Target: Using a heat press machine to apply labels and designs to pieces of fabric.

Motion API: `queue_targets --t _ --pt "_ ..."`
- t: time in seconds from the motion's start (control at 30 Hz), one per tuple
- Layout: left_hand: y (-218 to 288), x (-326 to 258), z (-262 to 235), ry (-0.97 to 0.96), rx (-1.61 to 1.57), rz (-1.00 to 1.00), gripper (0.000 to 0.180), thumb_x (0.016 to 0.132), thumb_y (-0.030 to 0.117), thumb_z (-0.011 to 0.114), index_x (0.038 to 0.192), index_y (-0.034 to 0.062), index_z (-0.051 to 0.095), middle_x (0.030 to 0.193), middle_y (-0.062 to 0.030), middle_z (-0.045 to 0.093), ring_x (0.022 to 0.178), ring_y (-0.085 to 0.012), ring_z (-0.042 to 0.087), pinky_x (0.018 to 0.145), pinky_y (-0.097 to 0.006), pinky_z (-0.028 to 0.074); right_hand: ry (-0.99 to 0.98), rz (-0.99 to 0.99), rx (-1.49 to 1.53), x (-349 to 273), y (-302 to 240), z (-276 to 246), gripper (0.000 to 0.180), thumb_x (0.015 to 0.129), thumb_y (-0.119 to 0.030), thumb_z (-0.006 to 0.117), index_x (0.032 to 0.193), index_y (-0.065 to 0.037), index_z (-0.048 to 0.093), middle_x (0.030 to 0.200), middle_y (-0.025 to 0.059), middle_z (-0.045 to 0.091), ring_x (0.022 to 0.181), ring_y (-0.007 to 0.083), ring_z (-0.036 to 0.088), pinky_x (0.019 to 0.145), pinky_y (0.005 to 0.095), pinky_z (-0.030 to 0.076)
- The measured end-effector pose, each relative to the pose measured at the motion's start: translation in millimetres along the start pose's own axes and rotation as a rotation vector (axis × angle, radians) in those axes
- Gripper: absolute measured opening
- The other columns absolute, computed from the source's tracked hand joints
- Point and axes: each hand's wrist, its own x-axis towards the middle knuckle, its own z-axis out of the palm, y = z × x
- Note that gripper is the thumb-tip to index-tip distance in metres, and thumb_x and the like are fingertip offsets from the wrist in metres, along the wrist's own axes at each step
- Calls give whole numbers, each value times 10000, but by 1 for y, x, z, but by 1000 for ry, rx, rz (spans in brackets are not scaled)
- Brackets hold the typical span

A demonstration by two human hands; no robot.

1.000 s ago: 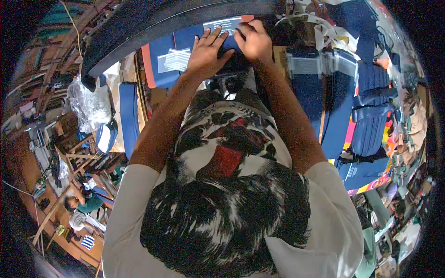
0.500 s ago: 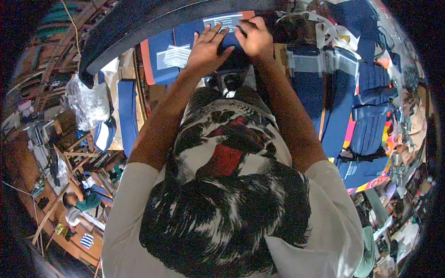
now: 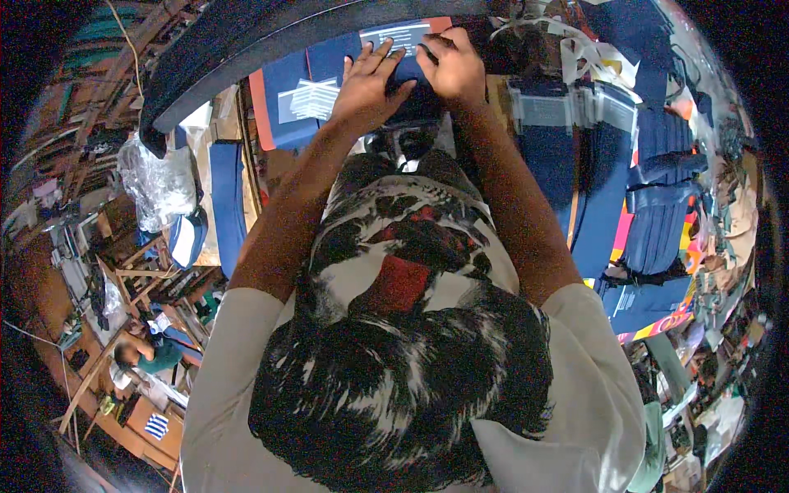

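Item: dark blue fabric piece with a white printed label and an orange edge (image 3: 403,49), lying flat on the desk (image 3: 226,123) at the top of the view, directly ahead of the person.

Left hand (image 3: 370,82): palm down on the blue fabric, fingers spread apart and pressing flat; nothing is gripped.

Right hand (image 3: 452,66): just beside the left, resting on the same piece, fingers curled together over its upper edge; whether they pinch the cloth cannot be told.

Adjacent: second blue panel with a white label (image 3: 300,99), to the left on the desk; stack of folded dark blue fabric pieces (image 3: 657,205), to the right; crumpled clear plastic bag (image 3: 156,185), far left.

Risk, as judged: the cloth may slip or wrinkle under uneven pressure from the two hands, shifting its edge out of line. The neighbouring panel lies close enough to be dragged along. Crowded piles at the right could topple into the work area.
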Motion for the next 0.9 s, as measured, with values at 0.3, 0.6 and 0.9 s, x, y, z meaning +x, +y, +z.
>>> queue_targets --t 0.3,0.6,0.9 --pt "0 0 -1 8 13 5 633 928 495 602 1444 153 469 1550 -133 365 1429 -405 319 1153 -616 210 1 -29 6 1 1 -1 244 823 -301 733 993 -126 748 971 65 610 862 242 651 733 360 559" --pt "-1 1 3 26 49 25 636 925 500 603 1442 155 466 1535 -134 382 1432 -400 312 1152 -617 214 30 -53 -6 3 1 -2 227 860 -328 672 953 -132 739 878 96 639 873 268 658 686 394 581" --pt "-1 -1 1 30 26 32 630 929 488 601 1442 149 463 1540 -136 374 1426 -407 318 1146 -622 224 2 -4 4 -1 2 3 249 839 -331 708 992 -137 742 988 79 598 795 266 662 691 381 571"
